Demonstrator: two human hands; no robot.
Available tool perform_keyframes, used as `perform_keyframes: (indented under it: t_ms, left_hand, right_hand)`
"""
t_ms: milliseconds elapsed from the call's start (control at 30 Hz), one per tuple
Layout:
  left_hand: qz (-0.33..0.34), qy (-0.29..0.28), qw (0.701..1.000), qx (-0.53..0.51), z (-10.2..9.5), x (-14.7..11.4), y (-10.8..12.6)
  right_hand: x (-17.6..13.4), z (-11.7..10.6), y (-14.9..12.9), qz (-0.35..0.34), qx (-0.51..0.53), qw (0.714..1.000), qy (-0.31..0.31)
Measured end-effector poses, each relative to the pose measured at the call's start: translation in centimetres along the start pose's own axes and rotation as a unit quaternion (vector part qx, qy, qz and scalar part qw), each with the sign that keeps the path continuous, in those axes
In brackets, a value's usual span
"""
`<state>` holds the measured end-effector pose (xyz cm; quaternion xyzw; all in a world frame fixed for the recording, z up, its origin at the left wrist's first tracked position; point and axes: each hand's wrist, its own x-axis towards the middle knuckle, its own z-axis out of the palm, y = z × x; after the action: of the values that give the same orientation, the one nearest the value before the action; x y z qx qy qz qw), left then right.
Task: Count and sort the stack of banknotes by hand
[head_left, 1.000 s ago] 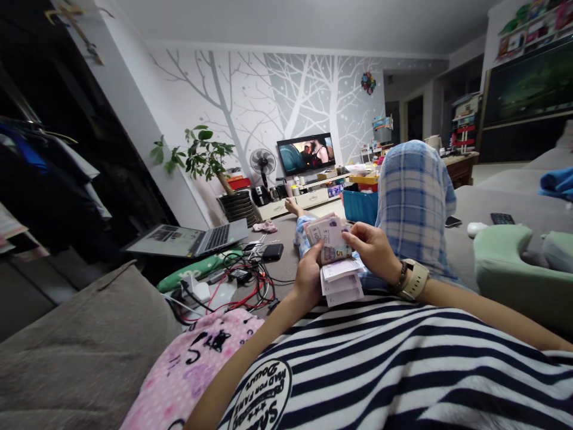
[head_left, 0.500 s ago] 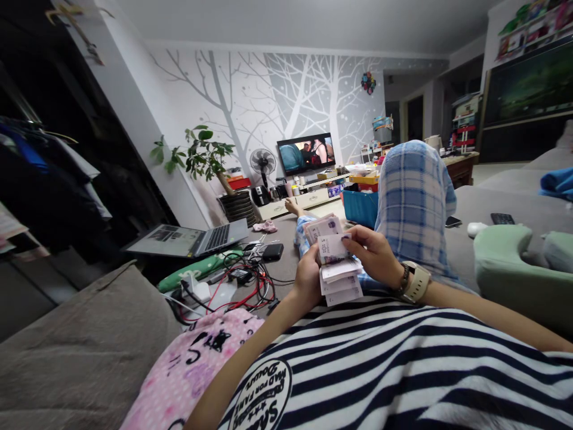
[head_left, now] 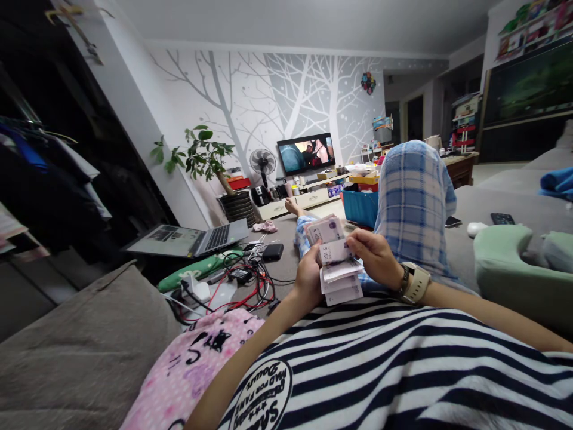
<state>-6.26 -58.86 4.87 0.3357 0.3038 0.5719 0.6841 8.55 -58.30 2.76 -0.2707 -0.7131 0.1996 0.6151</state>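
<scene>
A fanned stack of pale purple banknotes (head_left: 342,279) is gripped by my left hand (head_left: 308,272) along its left side, the thumb lying over the notes. Several notes spread downward toward my striped shirt, and others stick up at the top, some showing a 5. My right hand (head_left: 375,254), with a watch (head_left: 417,283) on the wrist, pinches the right edge of one banknote (head_left: 335,251) in the middle of the stack. My raised knee in blue plaid trousers (head_left: 409,197) is just behind the right hand.
At left lie an open laptop (head_left: 192,237), a tangle of cables (head_left: 250,278), a black power bank-like box (head_left: 273,252) and a pink blanket (head_left: 197,370). On the right are a green neck-pillow shape (head_left: 496,263), a white mouse (head_left: 478,229) and a phone (head_left: 453,221). A blue bin (head_left: 359,206) stands beyond.
My right fingers have shifted slightly right and hold the middle note's edge, which lies a little lower and flatter. My left hand stays in place around the stack.
</scene>
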Motion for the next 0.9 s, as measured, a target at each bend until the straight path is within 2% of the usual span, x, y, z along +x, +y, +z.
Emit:
perform_keyframes:
  t_ms: [233, 400, 467, 700, 900]
  left_hand:
    - [-0.014, -0.005, 1.000, -0.003, -0.1, -0.1, 0.1]
    - [0.031, 0.030, 0.999, 0.009, 0.1, -0.1, -0.1]
    - [0.027, 0.030, 0.999, 0.013, 0.1, 0.0, -0.2]
    - [0.025, 0.038, 0.998, 0.031, -0.4, -0.1, -0.4]
    - [0.060, 0.044, 0.997, 0.022, -0.2, -0.4, -0.6]
  right_hand:
    - [-0.1, -0.2, 0.2, -0.020, 0.014, 1.000, -0.017]
    - [-0.2, -0.4, 0.0, -0.029, 0.037, 0.996, -0.070]
    - [-0.1, -0.3, 0.0, -0.022, 0.033, 0.998, -0.056]
    - [0.7, 0.1, 1.3, 0.069, -0.041, 0.993, 0.088]
    - [1.2, 0.2, 2.2, 0.080, -0.054, 0.992, 0.078]
